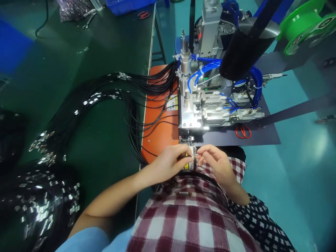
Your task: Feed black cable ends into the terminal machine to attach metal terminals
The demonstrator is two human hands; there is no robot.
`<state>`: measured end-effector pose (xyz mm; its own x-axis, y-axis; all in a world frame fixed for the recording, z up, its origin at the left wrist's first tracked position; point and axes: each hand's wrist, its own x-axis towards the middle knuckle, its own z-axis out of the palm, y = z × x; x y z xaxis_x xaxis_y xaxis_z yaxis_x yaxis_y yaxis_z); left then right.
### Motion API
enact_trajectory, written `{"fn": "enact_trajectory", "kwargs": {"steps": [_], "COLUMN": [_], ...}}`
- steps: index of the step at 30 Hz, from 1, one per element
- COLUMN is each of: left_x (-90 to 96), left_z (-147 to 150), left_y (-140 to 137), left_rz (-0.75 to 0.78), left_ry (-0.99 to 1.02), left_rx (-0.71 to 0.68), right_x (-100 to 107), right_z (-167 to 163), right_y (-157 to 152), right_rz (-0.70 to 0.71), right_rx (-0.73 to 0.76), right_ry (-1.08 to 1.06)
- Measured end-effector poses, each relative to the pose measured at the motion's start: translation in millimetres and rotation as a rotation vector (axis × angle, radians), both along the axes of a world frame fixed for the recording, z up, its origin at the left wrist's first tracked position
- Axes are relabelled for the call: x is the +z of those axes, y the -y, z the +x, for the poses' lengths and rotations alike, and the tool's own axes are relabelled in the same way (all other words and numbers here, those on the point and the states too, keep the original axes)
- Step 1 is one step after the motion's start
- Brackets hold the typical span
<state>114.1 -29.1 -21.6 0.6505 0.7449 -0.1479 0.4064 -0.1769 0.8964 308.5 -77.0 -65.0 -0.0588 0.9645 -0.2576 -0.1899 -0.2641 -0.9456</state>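
My left hand (169,161) is closed in a pinch on the end of a thin black cable (187,156). Fine coloured wires (195,154) stick out of that end. My right hand (217,163) is closed too, its thumb and fingertips pinching the tips of these wires. Both hands meet in front of the machine (187,117), close to its near edge and above the checked apron (181,213). A yellow and white label (191,164) shows partly behind the left fingertips. Several black cables (157,120) run over the orange plate (160,138) into the machine's left side.
Long bundles of black cables (97,96) with shiny ends lie across the dark green table (105,140). Red-handled scissors (243,132) rest on the machine's dark base. A black cylindrical lamp (246,49) hangs over the machine. A green spool (301,24) stands at the far right.
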Motion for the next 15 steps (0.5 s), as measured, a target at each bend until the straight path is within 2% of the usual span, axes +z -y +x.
{"fn": "enact_trajectory", "kwargs": {"steps": [4, 9, 15], "left_x": [-3.4, -0.9, -3.5], "left_z": [2.3, 3.3, 5.3], "left_y": [-0.7, -3.9, -3.2], "left_rz": [-0.054, -0.188, -0.164], "left_ry": [0.053, 0.108, 0.126], "left_rx": [0.037, 0.084, 0.109], "right_x": [3.2, -0.9, -5.1], "right_z": [-4.7, -6.0, -6.3], "right_y": [-0.7, -4.6, -8.5], "right_rz": [-0.023, -0.035, -0.021], "right_rx": [0.011, 0.025, 0.017], "right_ry": [0.011, -0.079, -0.084]}}
